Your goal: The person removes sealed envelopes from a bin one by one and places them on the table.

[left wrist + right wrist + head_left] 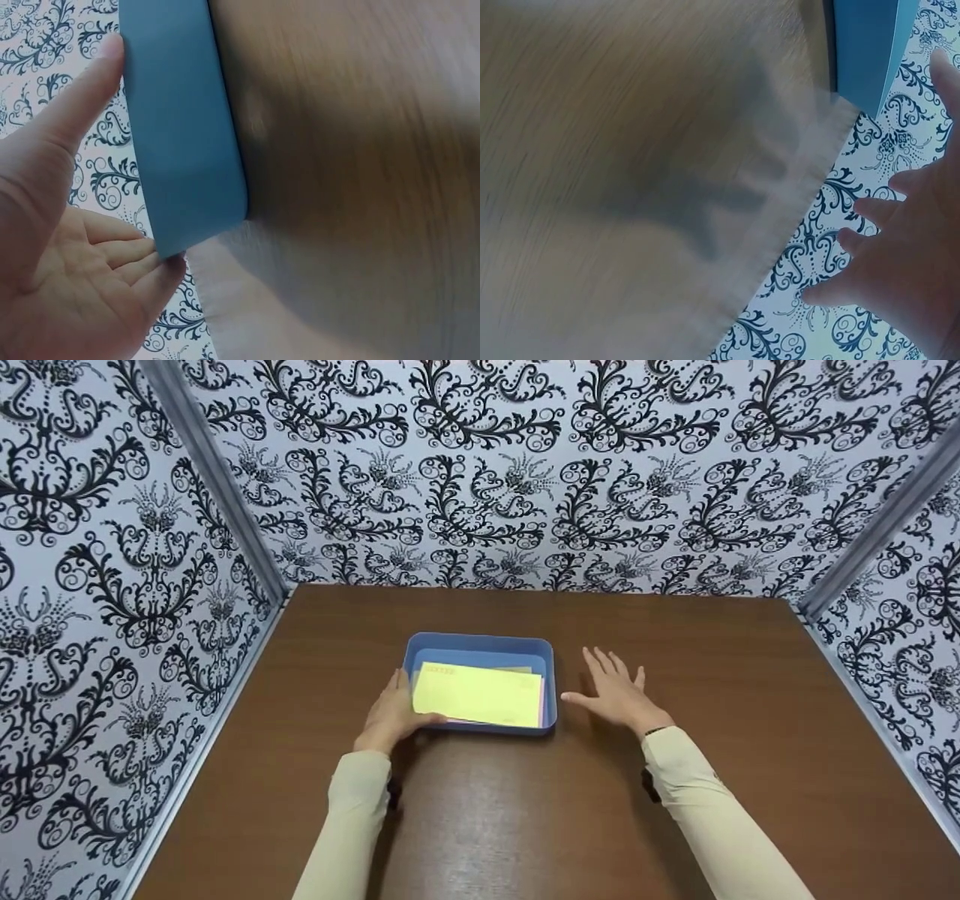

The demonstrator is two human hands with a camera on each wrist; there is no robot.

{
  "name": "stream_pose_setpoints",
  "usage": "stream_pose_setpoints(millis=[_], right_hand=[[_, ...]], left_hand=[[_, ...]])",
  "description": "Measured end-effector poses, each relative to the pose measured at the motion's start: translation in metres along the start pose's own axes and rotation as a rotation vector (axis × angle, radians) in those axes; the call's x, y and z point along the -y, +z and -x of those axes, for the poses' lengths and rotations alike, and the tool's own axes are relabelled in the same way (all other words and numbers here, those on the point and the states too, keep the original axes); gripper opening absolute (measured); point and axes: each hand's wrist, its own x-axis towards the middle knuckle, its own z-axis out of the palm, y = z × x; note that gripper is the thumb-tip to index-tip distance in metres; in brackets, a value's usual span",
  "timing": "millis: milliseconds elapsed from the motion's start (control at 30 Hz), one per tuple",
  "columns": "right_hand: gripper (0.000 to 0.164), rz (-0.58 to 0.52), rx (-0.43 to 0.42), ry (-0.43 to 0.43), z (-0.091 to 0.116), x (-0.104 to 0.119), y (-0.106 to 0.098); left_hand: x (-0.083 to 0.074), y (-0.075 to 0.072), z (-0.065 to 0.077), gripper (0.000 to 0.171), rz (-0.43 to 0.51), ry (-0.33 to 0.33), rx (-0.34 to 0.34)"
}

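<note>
A shallow blue tray (480,642) sits on the brown table. Inside it lies a yellow envelope (478,692), with pink and tan paper edges showing from underneath. My left hand (394,712) is at the tray's near left corner, its thumb across the front rim and its fingers along the left side. In the left wrist view, the fingertips touch the tray's corner (184,150) and the fingers are only loosely bent. Off the tray's right side, my right hand (616,695) hovers with spread fingers, holding nothing. The right wrist view shows a gap between it and the tray wall (866,52).
Wood-toned tabletop (480,810) extends around the tray. A patterned wall (487,495) rises behind it, with similar panels (90,622) at the left and right sides. Grey posts (217,472) stand at the back corners.
</note>
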Motion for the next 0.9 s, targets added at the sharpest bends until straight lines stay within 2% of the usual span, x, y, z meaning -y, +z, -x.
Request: stream_pose_setpoints(millis=[267, 567, 733, 900], right_hand=[[0.107, -0.027, -0.039, -0.040, -0.004, 0.009, 0.005], [0.107, -0.086, -0.055, -0.104, -0.008, 0.020, 0.007], [0.100, -0.087, -0.057, -0.121, -0.009, 0.027, 0.009], [0.086, -0.119, -0.059, -0.135, -0.013, 0.035, 0.011]], left_hand=[[-0.013, -0.003, 0.000, 0.120, -0.034, -0.089, 0.042], [-0.020, -0.005, 0.001, 0.115, -0.074, -0.120, 0.076], [-0.020, -0.005, 0.000, 0.115, -0.063, -0.130, 0.079], [-0.019, -0.006, 0.000, 0.114, -0.045, -0.131, 0.074]])
